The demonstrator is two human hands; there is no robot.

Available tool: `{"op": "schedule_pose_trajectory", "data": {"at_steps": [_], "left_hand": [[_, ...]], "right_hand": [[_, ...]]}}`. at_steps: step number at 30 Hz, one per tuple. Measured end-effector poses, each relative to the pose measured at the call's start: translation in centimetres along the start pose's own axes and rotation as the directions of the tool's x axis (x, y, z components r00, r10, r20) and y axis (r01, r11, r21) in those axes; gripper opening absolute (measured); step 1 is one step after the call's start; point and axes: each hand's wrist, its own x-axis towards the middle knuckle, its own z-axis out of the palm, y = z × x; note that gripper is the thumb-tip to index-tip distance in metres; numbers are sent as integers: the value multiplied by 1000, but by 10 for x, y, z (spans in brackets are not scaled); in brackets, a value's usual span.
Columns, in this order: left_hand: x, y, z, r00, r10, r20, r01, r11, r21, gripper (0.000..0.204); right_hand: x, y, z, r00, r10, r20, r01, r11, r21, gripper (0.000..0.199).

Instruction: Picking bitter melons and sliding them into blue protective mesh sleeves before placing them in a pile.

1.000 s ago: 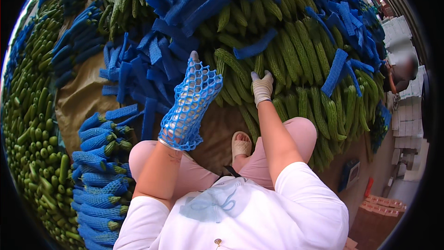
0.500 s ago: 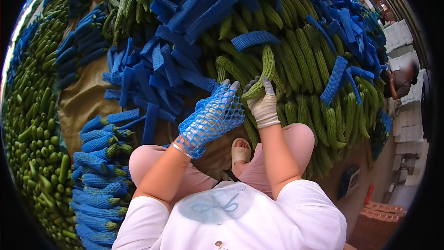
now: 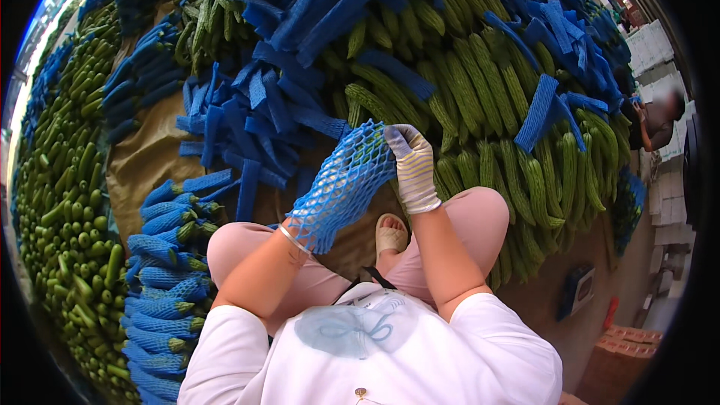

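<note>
A stretched blue foam net sleeve (image 3: 352, 169) covers my gloved left hand (image 3: 324, 199) down to the wrist. Green bitter gourd (image 3: 369, 151) shows through the mesh at the far end, where my left fingers close on it; most of the gourd is hidden. My right hand (image 3: 414, 169), in a striped glove with grey fingertips, pinches the sleeve's far rim between thumb and fingers.
Bare bitter gourds (image 3: 480, 90) lie in rows ahead and to the right. Loose blue sleeves (image 3: 255, 105) are heaped ahead left. Sleeved gourds (image 3: 161, 277) are stacked at my left, beside many small green gourds (image 3: 67, 232). Another person (image 3: 656, 120) is far right.
The bitter gourd, bare in my right hand before, is now inside the net sleeve with my left hand. My right hand has moved left and taken the sleeve's rim.
</note>
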Motion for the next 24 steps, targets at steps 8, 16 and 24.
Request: {"op": "schedule_pose_trajectory", "data": {"at_steps": [8,16,24], "left_hand": [[-10,10,-4,803,-566,186,361,214,-908,53],[-11,34,19,995,89,53,-89,996,-2,58],[-10,63,-3,943,-331,-4,293,840,-457,19]], "right_hand": [[64,45,-64,952,90,-294,-157,964,-213,20],[32,48,-68,905,422,46,-375,743,555,42],[-32,-14,-68,841,293,454,-496,751,435,52]]}}
